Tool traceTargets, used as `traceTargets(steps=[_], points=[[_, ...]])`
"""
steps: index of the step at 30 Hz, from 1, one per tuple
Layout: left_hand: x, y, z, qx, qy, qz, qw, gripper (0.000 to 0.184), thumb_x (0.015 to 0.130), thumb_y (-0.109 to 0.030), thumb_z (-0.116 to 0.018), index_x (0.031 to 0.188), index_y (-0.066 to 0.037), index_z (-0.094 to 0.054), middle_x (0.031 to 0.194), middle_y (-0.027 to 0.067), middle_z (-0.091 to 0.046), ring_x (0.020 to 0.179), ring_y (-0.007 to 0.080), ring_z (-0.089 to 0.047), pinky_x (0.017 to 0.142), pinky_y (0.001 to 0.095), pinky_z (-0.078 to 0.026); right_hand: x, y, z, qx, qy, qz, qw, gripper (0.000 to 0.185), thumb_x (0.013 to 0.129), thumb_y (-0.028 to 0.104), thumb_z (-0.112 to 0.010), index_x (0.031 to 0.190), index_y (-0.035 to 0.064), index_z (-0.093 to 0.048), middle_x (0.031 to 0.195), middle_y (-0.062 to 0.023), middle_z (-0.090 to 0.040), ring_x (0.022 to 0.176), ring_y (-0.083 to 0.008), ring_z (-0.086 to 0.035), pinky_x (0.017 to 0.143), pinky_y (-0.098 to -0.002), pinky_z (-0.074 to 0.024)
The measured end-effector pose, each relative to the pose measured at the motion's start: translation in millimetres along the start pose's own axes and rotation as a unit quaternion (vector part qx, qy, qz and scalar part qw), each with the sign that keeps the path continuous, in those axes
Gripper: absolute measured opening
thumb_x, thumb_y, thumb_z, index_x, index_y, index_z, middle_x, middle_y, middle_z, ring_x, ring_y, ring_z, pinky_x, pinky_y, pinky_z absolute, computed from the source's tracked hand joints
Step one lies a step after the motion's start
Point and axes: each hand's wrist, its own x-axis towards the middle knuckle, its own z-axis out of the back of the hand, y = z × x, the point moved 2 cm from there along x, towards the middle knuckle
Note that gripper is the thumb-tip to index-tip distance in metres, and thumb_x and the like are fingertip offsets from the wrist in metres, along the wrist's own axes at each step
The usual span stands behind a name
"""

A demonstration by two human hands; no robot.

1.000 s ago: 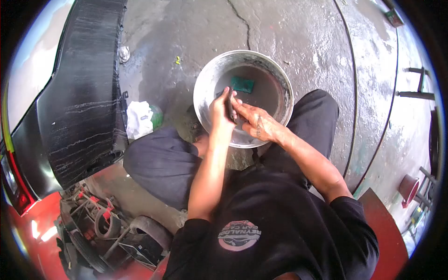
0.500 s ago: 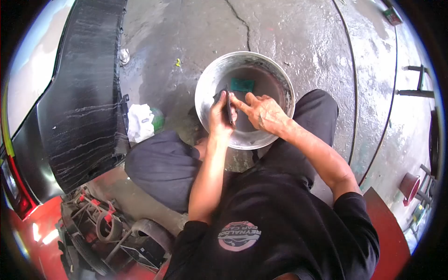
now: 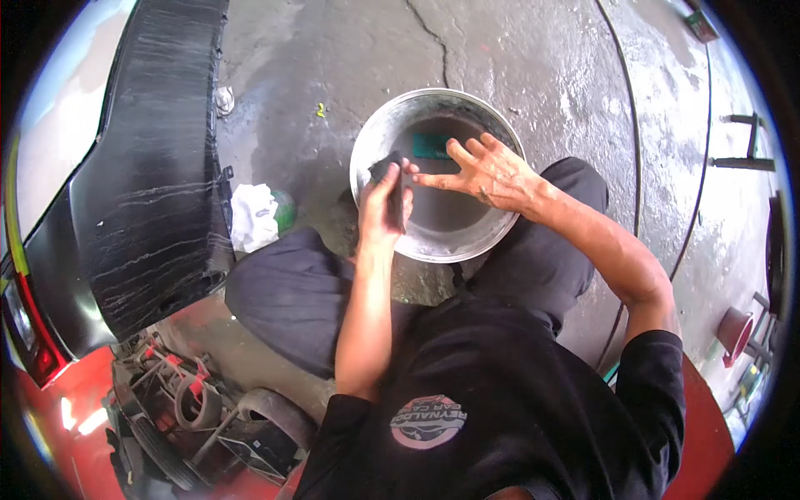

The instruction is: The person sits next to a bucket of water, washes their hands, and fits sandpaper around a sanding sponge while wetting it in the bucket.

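Black flat thin piece (image 3: 397, 200) gripped in left hand (image 3: 379, 215), over round silver metal basin (image 3: 366, 143); right hand (image 3: 497, 177) empty, fingers spread; green rectangular pad (image 3: 428, 146) in basin, unheld; looks midway imo, piece not put down

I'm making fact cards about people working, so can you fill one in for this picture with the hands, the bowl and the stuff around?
Left hand: grips a thin dark piece
Right hand: holds nothing visible; index finger points toward the left hand, contact unclear
Bowl: round metal basin, beneath both hands
In the bowl: green rectangular block
Floor: grey, cracked, shiny in places
Left of picture: large black panel, with a crumpled white thing beside it
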Motion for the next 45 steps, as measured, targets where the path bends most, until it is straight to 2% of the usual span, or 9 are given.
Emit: traceTargets(steps=[3, 12, 15, 20, 23, 30, 32, 35, 45], points=[[-6.2, 10.2, -13.4, 0.147, -0.045, -0.075, 0.985, 0.019, 0.094, -0.017, -0.075, 0.109, -0.007, -0.074, 0.097, 0.0025, -0.074, 0.075, 0.0102, -0.066, 0.068, 0.0267, -0.053, -0.6, -3.6, -3.1, -0.019, -0.014, 0.021, 0.999, 0.055, 0.094, 0.019, -0.056, 0.143, 0.0446, -0.054, 0.131, -0.0159, -0.055, 0.095, -0.0222, -0.062, 0.085, -0.0381, -0.0482], [19.9, 15.6, 4.9, 0.175, -0.122, 0.060, 0.975, 0.011, 0.091, -0.017, -0.075, 0.090, -0.006, -0.072, 0.072, 0.0008, -0.067, 0.049, 0.0106, -0.056, 0.043, 0.0273, -0.044, -4.5, -4.2, 9.7, -0.040, -0.021, 0.084, 0.995, 0.068, 0.092, 0.016, -0.060, 0.148, 0.0512, -0.044, 0.145, -0.0148, -0.047, 0.102, -0.0229, -0.059, 0.089, -0.0388, -0.0460], [21.8, 3.7, 23.9, -0.036, -0.107, 0.067, 0.991, 0.018, 0.095, -0.024, -0.073, 0.085, -0.010, -0.069, 0.078, 0.0001, -0.069, 0.042, 0.0107, -0.052, 0.035, 0.0266, -0.038, -6.6, -9.1, 13.1, -0.032, -0.007, 0.040, 0.999, 0.078, 0.093, 0.014, -0.058, 0.154, 0.0544, -0.033, 0.153, -0.0158, -0.043, 0.102, -0.0231, -0.059, 0.089, -0.0387, -0.0465], [-14.5, -1.7, -34.8, 0.182, 0.005, -0.107, 0.977, 0.024, 0.093, -0.015, -0.075, 0.113, 0.000, -0.074, 0.102, 0.0056, -0.076, 0.088, 0.0132, -0.069, 0.081, 0.0282, -0.054, -10.7, -9.0, 1.8, 0.007, 0.038, -0.008, 0.999, 0.071, 0.092, 0.013, -0.058, 0.151, 0.0480, -0.041, 0.161, -0.0154, -0.036, 0.106, -0.0250, -0.060, 0.088, -0.0400, -0.0483], [-7.9, 6.3, -27.9, 0.318, -0.028, -0.171, 0.932, 0.021, 0.091, -0.009, -0.076, 0.109, 0.000, -0.074, 0.097, 0.0042, -0.075, 0.079, 0.0128, -0.068, 0.073, 0.0291, -0.054, -11.4, -4.7, 1.0, 0.007, 0.073, 0.012, 0.997, 0.064, 0.092, 0.017, -0.061, 0.149, 0.0419, -0.046, 0.164, -0.0136, -0.031, 0.114, -0.0269, -0.059, 0.092, -0.0412, -0.0489], [16.5, 1.4, 8.8, 0.050, -0.125, -0.082, 0.987, 0.016, 0.094, -0.014, -0.073, 0.106, -0.005, -0.071, 0.091, 0.0043, -0.073, 0.072, 0.0142, -0.068, 0.064, 0.0276, -0.055, -14.1, 6.8, -2.3, 0.029, -0.009, 0.014, 0.999, 0.084, 0.085, 0.009, -0.062, 0.153, 0.0495, -0.037, 0.170, -0.0114, -0.020, 0.132, -0.0408, -0.052, 0.095, -0.0467, -0.0499], [7.4, -19.2, 16.4, -0.002, 0.013, -0.033, 0.999, 0.013, 0.097, -0.014, -0.070, 0.106, -0.005, -0.071, 0.096, 0.0061, -0.075, 0.072, 0.0140, -0.067, 0.065, 0.0276, -0.055, -16.9, 4.3, -3.4, 0.033, -0.006, -0.016, 0.999, 0.090, 0.084, 0.004, -0.061, 0.155, 0.0528, -0.033, 0.169, -0.0135, -0.020, 0.133, -0.0435, -0.051, 0.099, -0.0489, -0.0496], [-19.4, -25.2, -29.5, 0.080, -0.009, -0.122, 0.989, 0.020, 0.095, -0.010, -0.070, 0.113, -0.002, -0.073, 0.102, 0.0077, -0.076, 0.088, 0.0144, -0.069, 0.083, 0.0301, -0.055, -18.2, -0.1, -4.5, 0.010, 0.014, -0.022, 1.000, 0.094, 0.087, 0.008, -0.063, 0.159, 0.0526, -0.021, 0.170, -0.0137, -0.015, 0.136, -0.0444, -0.050, 0.099, -0.0490, -0.0491], [-20.5, -0.8, -41.6, 0.350, -0.067, -0.219, 0.908, 0.019, 0.089, -0.008, -0.077, 0.106, 0.000, -0.076, 0.093, 0.0040, -0.076, 0.082, 0.0087, -0.067, 0.074, 0.0269, -0.054, -14.6, 0.2, 9.6, 0.049, -0.004, -0.003, 0.999, 0.061, 0.084, 0.014, -0.067, 0.140, 0.0356, -0.057, 0.170, -0.0123, -0.018, 0.147, -0.0427, -0.035, 0.108, -0.0565, -0.0445]])
